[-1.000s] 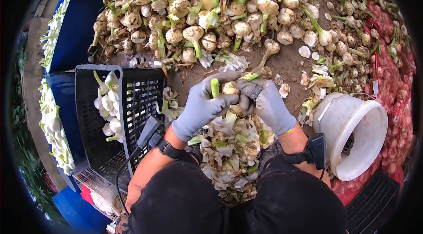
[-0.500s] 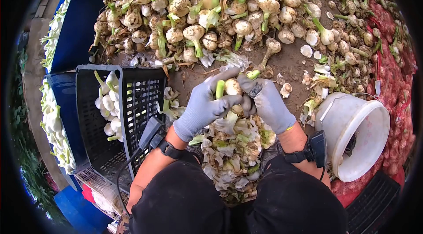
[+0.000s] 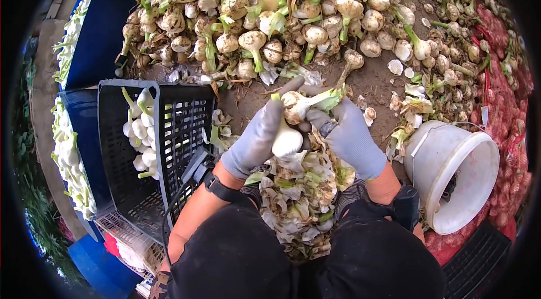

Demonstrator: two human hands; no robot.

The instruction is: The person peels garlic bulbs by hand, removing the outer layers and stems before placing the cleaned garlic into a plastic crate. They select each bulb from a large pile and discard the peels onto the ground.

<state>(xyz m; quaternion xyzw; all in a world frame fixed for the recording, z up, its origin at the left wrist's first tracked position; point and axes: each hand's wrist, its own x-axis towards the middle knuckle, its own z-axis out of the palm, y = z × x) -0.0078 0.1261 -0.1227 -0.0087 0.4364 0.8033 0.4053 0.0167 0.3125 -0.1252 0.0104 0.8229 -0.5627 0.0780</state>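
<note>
My left hand (image 3: pixel 256 135), in a grey glove, is closed around a clean white garlic bulb (image 3: pixel 287 141) that hangs below the fingers. Above it a soil-stained garlic bulb (image 3: pixel 293 108) lies sideways between both hands, its green stem pointing right. My right hand (image 3: pixel 349 135), also gloved, has its fingers closed at that stem. A small dark piece (image 3: pixel 327 127) sits at the right thumb; its kind is not clear. Just beyond the right hand, a long-necked garlic bulb (image 3: pixel 353 60) rests on the ground. Peeled skins (image 3: pixel 298 203) lie heaped between my legs.
A big pile of unpeeled garlic (image 3: pixel 236 12) covers the ground ahead. At left stands a black crate (image 3: pixel 183 124) with clean bulbs inside, beside blue containers (image 3: pixel 96 40) of white garlic. On the right are a white bucket (image 3: pixel 456 169) and red mesh sacks (image 3: pixel 501 107).
The clean white bulb has dropped lower in my left hand. The soil-stained bulb with its green stem has come up between my hands. My right hand has shifted slightly right and down.
</note>
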